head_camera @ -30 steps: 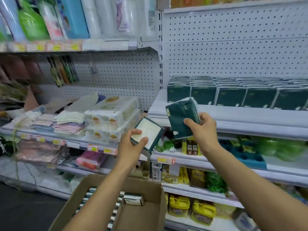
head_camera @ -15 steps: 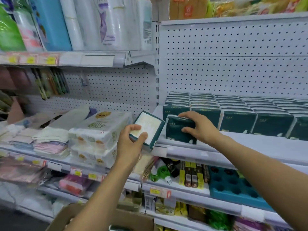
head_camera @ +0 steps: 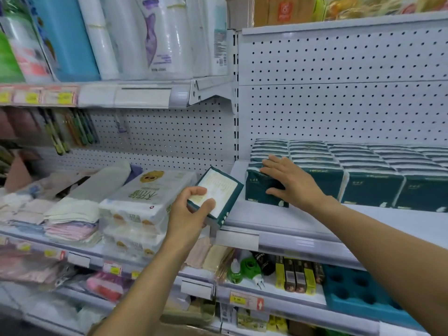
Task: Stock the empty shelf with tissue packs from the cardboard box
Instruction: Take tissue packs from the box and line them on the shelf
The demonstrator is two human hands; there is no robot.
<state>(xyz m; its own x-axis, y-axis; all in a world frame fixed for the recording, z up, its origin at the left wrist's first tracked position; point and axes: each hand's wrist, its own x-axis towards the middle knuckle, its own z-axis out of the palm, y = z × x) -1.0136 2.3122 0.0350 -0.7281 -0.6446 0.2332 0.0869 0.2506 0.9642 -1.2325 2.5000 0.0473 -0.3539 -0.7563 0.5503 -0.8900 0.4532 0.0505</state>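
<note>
My right hand (head_camera: 291, 183) lies with straight fingers on a dark green tissue pack (head_camera: 258, 192). The pack stands at the front left of the white shelf (head_camera: 303, 221), against rows of the same packs (head_camera: 371, 170) that fill the shelf's back. Just left of the shelf's corner, my left hand (head_camera: 189, 214) grips a second dark green tissue pack (head_camera: 219, 190), tilted with its pale label face towards me. Only a brown sliver of the cardboard box (head_camera: 184, 332) shows at the bottom edge.
A white pegboard (head_camera: 339, 93) backs the shelf. The left bay holds white wrapped tissue bundles (head_camera: 145, 204) and folded cloths (head_camera: 72, 219). Below are small bottles, yellow boxes (head_camera: 295, 275) and a blue tray (head_camera: 358, 292). Paper rolls (head_camera: 145, 37) stand on the upper left shelf.
My right hand has set its pack down on the shelf against the front row and now lies flat on it. The left hand keeps its pack. The view has tilted upward.
</note>
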